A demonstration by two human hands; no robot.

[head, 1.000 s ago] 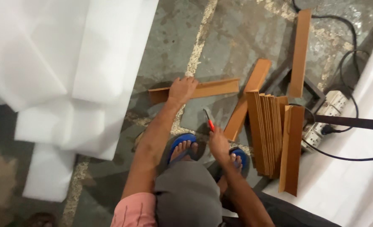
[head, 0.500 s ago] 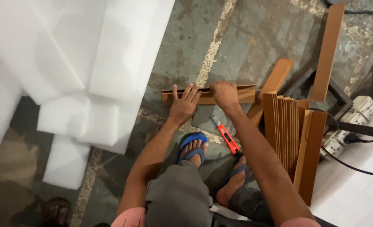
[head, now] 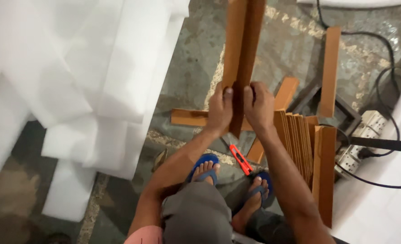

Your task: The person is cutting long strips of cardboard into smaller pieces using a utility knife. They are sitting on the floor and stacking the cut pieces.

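Both my hands hold one long brown cardboard corner strip (head: 242, 40) upright in front of me. My left hand (head: 219, 110) grips its left side near the lower end, my right hand (head: 259, 105) its right side. The strip rises past the top of the view. Another brown strip (head: 189, 117) lies flat on the concrete floor behind my hands. A red utility knife (head: 240, 159) lies on the floor between my feet, in blue sandals (head: 203, 163).
A stack of brown cardboard strips (head: 300, 140) stands on edge at my right, with more strips (head: 330, 70) leaning further back. White foam blocks (head: 96, 77) pile up at left. A power strip (head: 361, 140) and black cables (head: 383, 58) lie at right.
The strip both hands pressed flat on the floor is now lifted and stood upright in front of me. Before that, my right hand put the red knife down on the floor.
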